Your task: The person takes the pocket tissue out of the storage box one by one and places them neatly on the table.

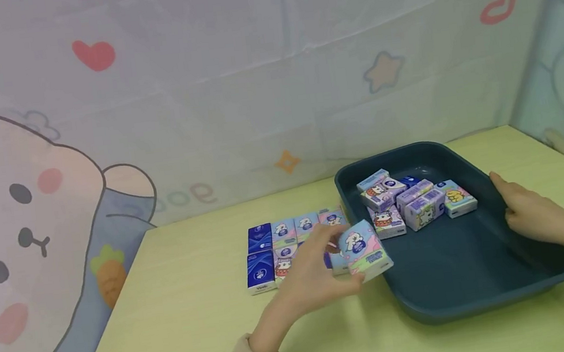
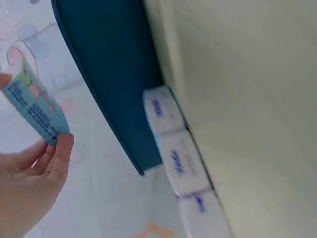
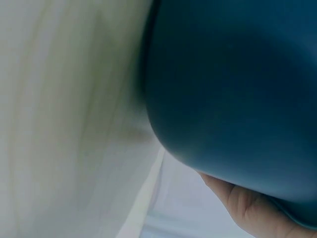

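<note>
In the head view my left hand [image 1: 311, 280] holds a small blue, pink and green tissue pack [image 1: 365, 249] between thumb and fingertips. The pack is raised near the left rim of a dark teal tray [image 1: 471, 259]. The left wrist view shows the same tissue pack [image 2: 38, 106] gripped at its ends. My right hand [image 1: 539, 213] grips the tray's right rim; in the right wrist view its fingers [image 3: 247, 206] lie against the tray wall. Inside the tray, several tissue packs [image 1: 423, 206], mostly purple, lie loosely grouped toward the back left.
Left of the tray, tissue packs stand in two rows on the pale yellow table [image 1: 181, 303], among them dark blue packs [image 1: 259, 270] and a light blue pack [image 1: 283, 233]. My left hand hides part of the front row. A printed cloth [image 1: 251, 86] hangs behind the table.
</note>
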`<state>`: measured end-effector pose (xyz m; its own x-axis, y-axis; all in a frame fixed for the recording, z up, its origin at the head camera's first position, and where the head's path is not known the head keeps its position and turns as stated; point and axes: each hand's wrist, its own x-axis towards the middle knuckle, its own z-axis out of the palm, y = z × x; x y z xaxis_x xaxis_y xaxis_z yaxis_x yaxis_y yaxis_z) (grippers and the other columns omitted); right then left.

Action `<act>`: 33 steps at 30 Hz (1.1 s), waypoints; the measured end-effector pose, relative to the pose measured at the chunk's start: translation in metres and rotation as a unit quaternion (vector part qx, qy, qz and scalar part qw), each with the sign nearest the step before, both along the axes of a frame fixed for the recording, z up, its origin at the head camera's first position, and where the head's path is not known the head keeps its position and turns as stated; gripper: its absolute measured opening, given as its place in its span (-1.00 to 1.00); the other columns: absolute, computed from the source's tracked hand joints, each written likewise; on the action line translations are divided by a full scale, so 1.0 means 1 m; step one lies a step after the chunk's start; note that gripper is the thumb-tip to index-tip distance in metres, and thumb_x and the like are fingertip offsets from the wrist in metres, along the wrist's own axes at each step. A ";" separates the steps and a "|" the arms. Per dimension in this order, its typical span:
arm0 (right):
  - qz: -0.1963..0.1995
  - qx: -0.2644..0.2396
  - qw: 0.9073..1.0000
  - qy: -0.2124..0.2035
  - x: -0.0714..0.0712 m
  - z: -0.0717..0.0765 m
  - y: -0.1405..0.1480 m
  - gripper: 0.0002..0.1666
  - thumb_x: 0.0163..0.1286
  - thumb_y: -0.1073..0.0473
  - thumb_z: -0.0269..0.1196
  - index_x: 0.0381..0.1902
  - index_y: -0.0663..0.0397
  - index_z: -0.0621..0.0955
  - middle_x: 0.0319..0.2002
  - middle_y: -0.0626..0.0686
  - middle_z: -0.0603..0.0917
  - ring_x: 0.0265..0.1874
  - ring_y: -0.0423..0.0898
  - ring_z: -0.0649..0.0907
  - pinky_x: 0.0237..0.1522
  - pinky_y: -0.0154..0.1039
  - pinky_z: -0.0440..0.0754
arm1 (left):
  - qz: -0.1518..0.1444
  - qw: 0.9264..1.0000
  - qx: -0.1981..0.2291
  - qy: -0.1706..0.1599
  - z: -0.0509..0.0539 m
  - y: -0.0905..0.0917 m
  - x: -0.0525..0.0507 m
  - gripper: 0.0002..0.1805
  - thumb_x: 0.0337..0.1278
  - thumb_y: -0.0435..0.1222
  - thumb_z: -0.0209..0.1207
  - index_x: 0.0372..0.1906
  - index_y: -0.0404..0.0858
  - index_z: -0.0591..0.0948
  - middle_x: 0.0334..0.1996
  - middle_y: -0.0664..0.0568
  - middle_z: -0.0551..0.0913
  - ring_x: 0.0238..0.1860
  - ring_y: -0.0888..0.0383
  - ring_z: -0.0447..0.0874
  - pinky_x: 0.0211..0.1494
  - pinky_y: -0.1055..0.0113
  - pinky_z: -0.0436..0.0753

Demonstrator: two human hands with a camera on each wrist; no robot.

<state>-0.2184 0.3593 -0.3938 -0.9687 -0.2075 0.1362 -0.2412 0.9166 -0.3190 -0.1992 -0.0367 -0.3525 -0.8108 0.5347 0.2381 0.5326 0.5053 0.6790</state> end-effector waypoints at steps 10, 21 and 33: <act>-0.002 -0.009 1.000 -0.001 0.004 0.002 -0.002 -0.14 0.16 0.54 -0.11 0.35 0.72 -0.20 0.18 0.78 0.15 0.13 0.61 0.30 -0.08 0.29 0.46 | -0.018 0.996 -0.090 -0.018 -0.014 -0.014 -0.013 -0.20 -0.30 -0.12 0.43 0.22 -0.13 0.44 -0.03 0.14 0.47 0.00 0.14 0.50 0.04 0.41 0.56; 0.000 -0.002 1.000 -0.002 0.001 0.002 -0.001 -0.13 0.17 0.52 -0.09 0.36 0.70 -0.20 0.20 0.77 0.15 0.13 0.60 0.31 -0.23 0.11 0.46 | -0.027 0.975 -0.215 0.046 -0.027 -0.013 -0.016 -0.12 -0.35 -0.02 0.44 0.23 -0.20 0.41 0.02 0.12 0.44 -0.04 0.24 0.43 0.09 0.40 0.58; -0.001 -0.015 1.000 -0.010 0.000 0.000 0.000 -0.13 0.18 0.52 -0.11 0.37 0.68 -0.23 0.23 0.76 0.10 0.18 0.61 0.24 -0.02 0.34 0.41 | -0.028 0.960 -0.275 0.051 -0.026 -0.008 -0.009 -0.09 -0.36 -0.02 0.47 0.24 -0.22 0.39 0.11 0.06 0.45 0.01 0.22 0.45 0.18 0.36 0.57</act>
<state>-0.2182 0.3598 -0.3940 -0.9716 -0.2024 0.1223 -0.2331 0.9071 -0.3504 -0.2081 -0.0451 -0.3784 -0.7651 0.6437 -0.0165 0.6183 0.7416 0.2604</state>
